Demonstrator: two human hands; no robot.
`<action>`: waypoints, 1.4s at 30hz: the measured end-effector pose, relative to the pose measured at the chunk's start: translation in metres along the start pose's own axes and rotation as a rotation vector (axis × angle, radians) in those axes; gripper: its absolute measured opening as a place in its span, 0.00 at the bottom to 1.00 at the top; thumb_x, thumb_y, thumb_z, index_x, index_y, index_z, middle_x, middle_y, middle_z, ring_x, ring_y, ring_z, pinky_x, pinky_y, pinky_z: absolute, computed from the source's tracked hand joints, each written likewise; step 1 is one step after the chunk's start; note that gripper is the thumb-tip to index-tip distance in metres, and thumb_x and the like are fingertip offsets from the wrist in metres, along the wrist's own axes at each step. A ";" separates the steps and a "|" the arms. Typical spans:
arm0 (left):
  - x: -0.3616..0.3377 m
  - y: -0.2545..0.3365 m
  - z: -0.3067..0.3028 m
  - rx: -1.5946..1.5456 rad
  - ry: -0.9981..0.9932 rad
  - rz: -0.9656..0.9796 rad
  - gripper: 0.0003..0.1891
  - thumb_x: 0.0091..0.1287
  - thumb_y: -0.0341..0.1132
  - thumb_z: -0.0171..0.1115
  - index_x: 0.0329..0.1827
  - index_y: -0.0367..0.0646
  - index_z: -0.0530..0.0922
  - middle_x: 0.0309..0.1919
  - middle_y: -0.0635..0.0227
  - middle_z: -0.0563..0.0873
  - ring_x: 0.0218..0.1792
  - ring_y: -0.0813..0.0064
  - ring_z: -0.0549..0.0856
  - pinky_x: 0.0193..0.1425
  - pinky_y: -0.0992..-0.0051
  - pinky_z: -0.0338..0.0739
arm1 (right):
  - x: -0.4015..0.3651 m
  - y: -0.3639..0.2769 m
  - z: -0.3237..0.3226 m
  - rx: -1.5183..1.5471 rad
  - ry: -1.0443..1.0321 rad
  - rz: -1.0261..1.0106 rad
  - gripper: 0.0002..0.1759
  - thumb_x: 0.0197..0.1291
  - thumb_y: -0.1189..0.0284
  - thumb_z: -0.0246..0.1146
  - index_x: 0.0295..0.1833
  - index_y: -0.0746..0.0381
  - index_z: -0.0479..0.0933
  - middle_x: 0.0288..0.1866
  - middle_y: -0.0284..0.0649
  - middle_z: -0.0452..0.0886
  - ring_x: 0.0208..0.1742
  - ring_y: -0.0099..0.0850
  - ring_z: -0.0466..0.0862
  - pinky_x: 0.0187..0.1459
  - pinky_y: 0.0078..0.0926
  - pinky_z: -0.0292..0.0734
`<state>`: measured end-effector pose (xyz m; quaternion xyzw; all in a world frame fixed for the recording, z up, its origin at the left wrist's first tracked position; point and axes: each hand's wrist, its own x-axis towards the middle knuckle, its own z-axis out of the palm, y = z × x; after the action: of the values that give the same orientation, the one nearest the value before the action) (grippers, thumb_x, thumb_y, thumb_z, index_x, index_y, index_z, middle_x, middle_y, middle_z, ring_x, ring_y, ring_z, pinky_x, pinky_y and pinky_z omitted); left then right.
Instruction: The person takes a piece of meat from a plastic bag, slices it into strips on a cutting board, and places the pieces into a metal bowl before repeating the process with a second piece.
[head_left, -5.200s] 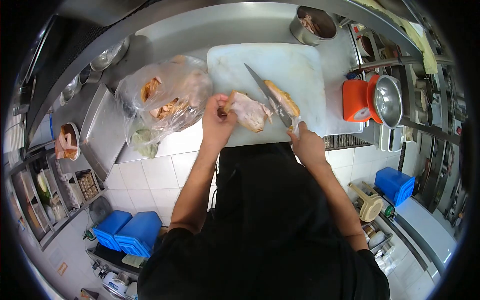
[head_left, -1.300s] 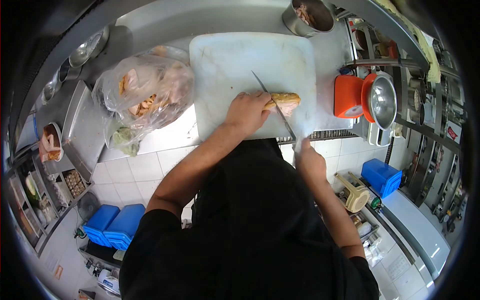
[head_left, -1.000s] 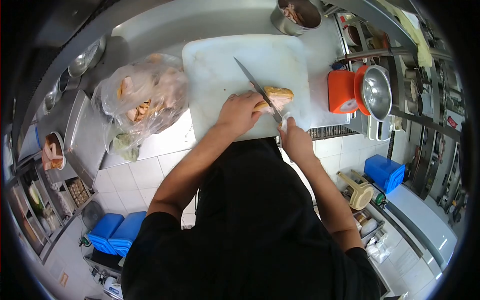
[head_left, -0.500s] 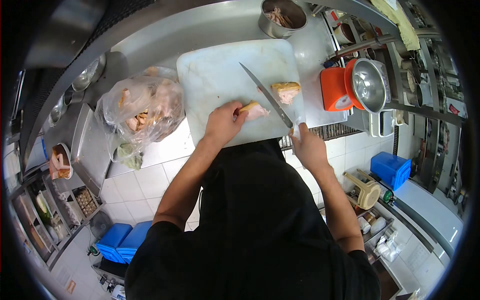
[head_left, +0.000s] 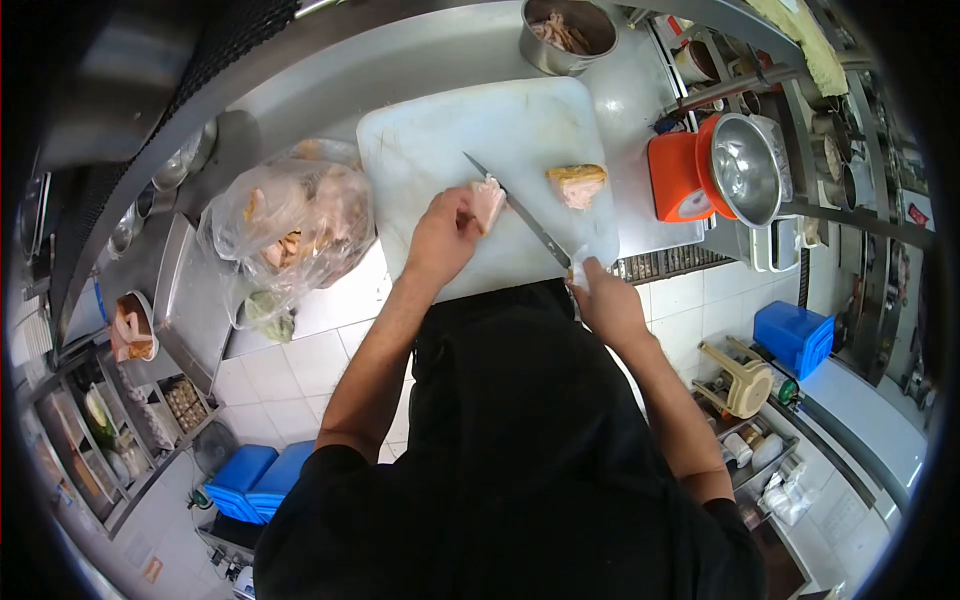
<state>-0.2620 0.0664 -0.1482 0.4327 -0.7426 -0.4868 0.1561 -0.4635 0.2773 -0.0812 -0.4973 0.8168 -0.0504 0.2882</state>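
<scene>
On the white cutting board (head_left: 430, 130) my left hand (head_left: 448, 228) pinches a chunk of cooked chicken (head_left: 487, 204), pale pink on its cut face. The fingers are closed along the chunk's left side. My right hand (head_left: 608, 302) is wrapped round the handle of a long knife (head_left: 538, 232). Its blade slants up and left over the board, and the part near the tip overlaps the right edge of the chunk. A second chicken piece (head_left: 578, 187), with golden skin on top, lies on the right part of the board, apart from both hands.
Left of the board sits a clear plastic bag (head_left: 290, 215) filled with chicken pieces. A steel pot (head_left: 568, 38) holding shredded meat stands behind the board. To the right is an orange scale (head_left: 676, 178) with a steel bowl (head_left: 745, 170) on it. A metal shelf frames the far edge.
My left hand has lifted and turned the chicken chunk, its cut face now toward the blade. The knife has shifted slightly left and down, bringing its tip near the chunk.
</scene>
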 end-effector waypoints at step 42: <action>0.001 0.024 0.029 0.484 0.165 0.217 0.24 0.63 0.45 0.79 0.58 0.42 0.85 0.50 0.60 0.91 0.55 0.56 0.87 0.60 0.57 0.76 | -0.030 -0.045 -0.037 -0.426 -0.095 0.005 0.08 0.71 0.76 0.59 0.52 0.64 0.69 0.34 0.49 0.88 0.33 0.46 0.93 0.34 0.41 0.90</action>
<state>-0.2934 0.0860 -0.1414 0.4134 -0.8641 -0.2387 0.1594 -0.4374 0.2722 -0.0213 -0.5469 0.7957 0.1475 0.2146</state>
